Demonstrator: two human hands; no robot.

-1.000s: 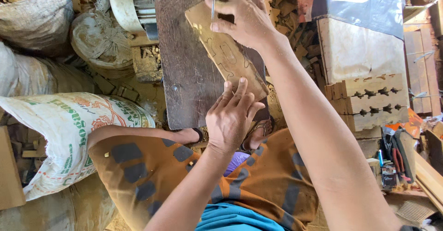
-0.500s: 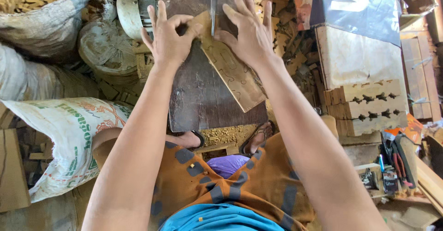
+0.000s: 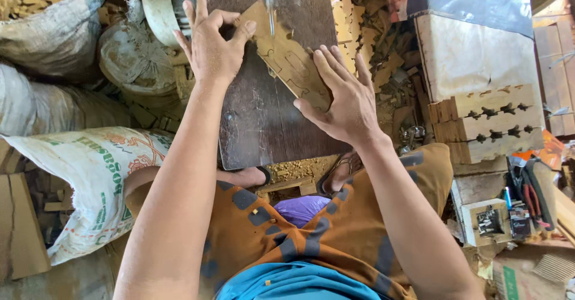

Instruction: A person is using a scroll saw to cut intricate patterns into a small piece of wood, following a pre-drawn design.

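Both our hands are on a flat wooden board [image 3: 290, 57] lying on the dark bench [image 3: 263, 120], under the thin vertical saw blade [image 3: 269, 0] that comes down at the top edge of the view. The board sits tilted, running from upper left to lower right, with curved outlines drawn on its face.

Left hand [image 3: 212, 48]: fingers curled, thumb and forefinger pinched on the board's upper left corner, just left of the blade. Clamped on the board.

Right hand [image 3: 344, 99]: flat, fingers spread apart, palm pressing down on the board's lower right end. Not wrapped around anything, just pressing.

The blade meets the board between the two hands, closer to the left one. We cannot tell how deep the cut goes.

Around us: white sack [image 3: 90, 174] with printed pattern at the left, grey sacks [image 3: 42, 36] above it, one heaped with wood offcuts. A pale round motor housing [image 3: 159, 6] sits left of the bench top. Right of the bench are loose cut wooden shapes [image 3: 383, 60], then pale wood blocks [image 3: 485, 123] with rows of notched cutouts. Small tools [image 3: 527, 198] lie at the far right. Our orange patterned shorts [image 3: 335, 234] fill the bottom.
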